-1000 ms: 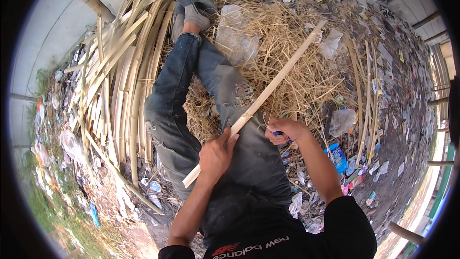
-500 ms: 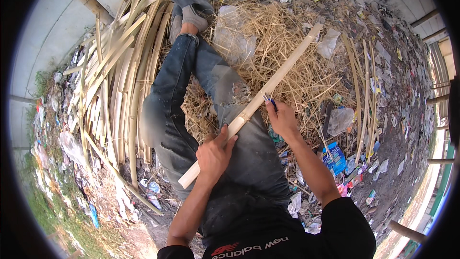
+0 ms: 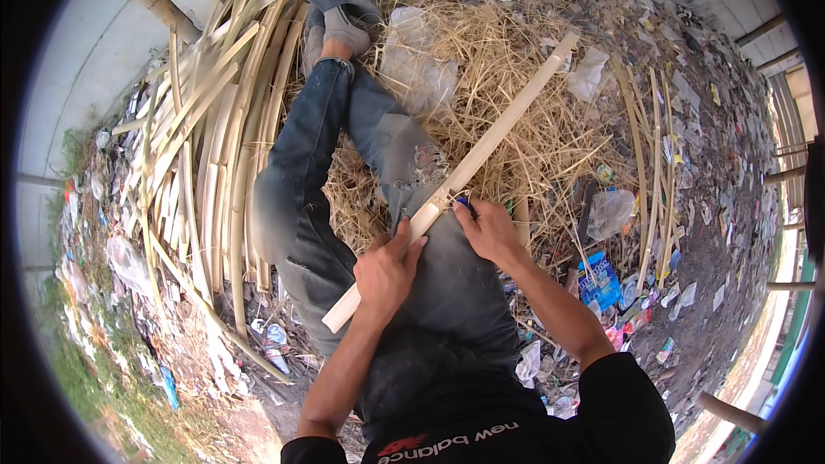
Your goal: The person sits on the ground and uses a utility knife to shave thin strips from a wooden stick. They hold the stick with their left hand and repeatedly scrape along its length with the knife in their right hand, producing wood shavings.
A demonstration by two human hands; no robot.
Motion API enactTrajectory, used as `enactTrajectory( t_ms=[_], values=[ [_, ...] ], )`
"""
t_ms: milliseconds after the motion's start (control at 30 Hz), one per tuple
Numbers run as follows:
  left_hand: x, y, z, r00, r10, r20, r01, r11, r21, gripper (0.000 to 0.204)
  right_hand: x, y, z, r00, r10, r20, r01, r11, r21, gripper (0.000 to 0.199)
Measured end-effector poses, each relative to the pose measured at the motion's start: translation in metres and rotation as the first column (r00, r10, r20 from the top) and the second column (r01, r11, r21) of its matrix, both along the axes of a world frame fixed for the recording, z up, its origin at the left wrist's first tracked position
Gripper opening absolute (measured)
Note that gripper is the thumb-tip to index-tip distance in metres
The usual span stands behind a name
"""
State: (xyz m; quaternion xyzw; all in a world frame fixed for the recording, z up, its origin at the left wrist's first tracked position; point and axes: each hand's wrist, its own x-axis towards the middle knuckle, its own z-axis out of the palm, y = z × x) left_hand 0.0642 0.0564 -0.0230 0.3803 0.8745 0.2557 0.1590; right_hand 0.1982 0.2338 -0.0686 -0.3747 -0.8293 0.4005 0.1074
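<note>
A long, pale bamboo strip (image 3: 509,123) lies slantwise over my lap, its far end reaching up to the right above the shavings. My left hand (image 3: 384,277) is closed round its lower part, with the near end sticking out below the hand. Against the strip's right edge, by the darker node, my right hand (image 3: 493,232) pinches a small blue-handled knife (image 3: 465,203). Most of the knife is covered by my fingers, and its blade hardly shows.
Split bamboo strips (image 3: 225,163) are piled left of my legs. Curly shavings (image 3: 516,69) cover the ground ahead. Several thin strips (image 3: 656,172) lie at the right, near a dark long blade (image 3: 585,210) and a blue packet (image 3: 599,282). Litter is scattered all around; a wall (image 3: 94,51) stands behind.
My right hand has drawn the knife down along the strip toward me, nearer to my left hand. The left hand keeps its hold, and the strip has shifted slightly.
</note>
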Motion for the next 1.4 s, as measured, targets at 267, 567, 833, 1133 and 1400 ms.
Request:
enactTrajectory(
  t_ms=[267,567,833,1133,1400],
  values=[
    [-0.001,0.0,0.003,1.0,0.012,0.023,-0.012,1.0,-0.016,0.046,-0.006,0.019,-0.002,0.999,0.046,0.005,-0.042,0.956,-0.289,0.064],
    [-0.005,-0.002,-0.005,0.995,0.018,0.098,-0.018,1.0,0.007,0.047,0.018,0.054,0.017,0.983,-0.012,-0.183,-0.149,0.531,-0.834,0.057],
    [0.0,-0.001,0.001,0.999,0.015,0.049,-0.014,0.999,-0.033,0.048,-0.008,0.009,0.034,0.99,0.116,-0.081,-0.122,0.99,-0.074,0.039],
    [0.0,-0.002,0.002,0.998,0.005,0.062,-0.003,1.0,-0.026,0.047,-0.013,0.016,0.024,0.906,0.321,-0.277,-0.356,0.93,-0.086,0.027],
    [-0.003,-0.002,0.003,0.994,0.031,0.104,-0.027,0.999,-0.041,0.046,-0.003,0.019,0.042,0.935,0.106,-0.338,-0.24,0.89,-0.387,0.02]
  ],
)
